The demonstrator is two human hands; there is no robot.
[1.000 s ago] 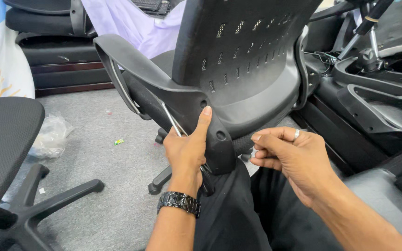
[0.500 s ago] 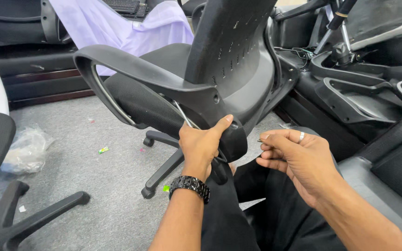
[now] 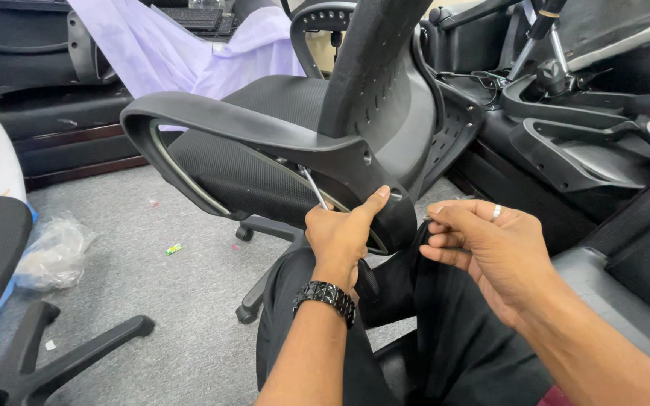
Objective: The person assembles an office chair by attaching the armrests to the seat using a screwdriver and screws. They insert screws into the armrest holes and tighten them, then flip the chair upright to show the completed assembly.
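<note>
While my black-trousered legs fill the foreground, my left hand, a dark watch on its wrist, has its fingers closed around a thin metal tool and the rear end of the armrest. Beside it my right hand pinches something too small to identify. Beyond them the office chair stands on grey carpet.

- A crumpled clear plastic bag is seen on the grey carpet.
- A small green scrap lies near it.
- A light purple cloth is draped at the top.
- The black wheeled base of another chair is seen at the lower left.
- Loose black chair parts are piled on the right.
</note>
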